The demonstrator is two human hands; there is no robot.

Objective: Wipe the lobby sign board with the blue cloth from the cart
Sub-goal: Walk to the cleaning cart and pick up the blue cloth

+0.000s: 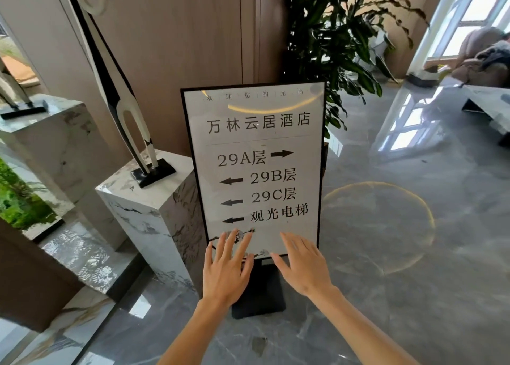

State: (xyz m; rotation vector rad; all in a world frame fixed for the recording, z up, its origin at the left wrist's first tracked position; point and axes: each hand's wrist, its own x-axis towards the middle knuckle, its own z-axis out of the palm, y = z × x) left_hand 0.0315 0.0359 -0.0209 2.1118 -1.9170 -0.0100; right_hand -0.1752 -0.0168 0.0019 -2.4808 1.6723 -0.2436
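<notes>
Two hands reach forward side by side in front of one sign board [259, 171], and neither holds anything: the left hand [227, 270] has its fingers spread and straight, their tips over the lower left part of the board's white face, while the right hand [303, 265] is likewise flat and spread, its fingers lying over the lower right part near the bottom edge; whether either palm actually touches the glass cannot be told. One board stands upright and slightly tilted on one dark post with one black base plate [259, 298] on the grey marble floor [386, 295]. Its thin black frame encloses Chinese text, three floor labels (29A, 29B, 29C) and four arrows, one pointing right and three pointing left. No blue cloth and no cart show in this view. To the left of the board stand two white marble plinths: the nearer plinth [149, 221] sits just beside the board's left edge, and the farther plinth [55, 144] is behind it and taller. One black-and-white sculpture [121, 97] rises from the nearer plinth on a small black foot. Behind the board's upper right corner grows one large leafy plant [339, 39], its leaves close to the frame. To the right the floor lies open and glossy, carrying one ring-shaped light reflection [380, 226], with a low marble surface [485, 102] well apart at the far right edge.
</notes>
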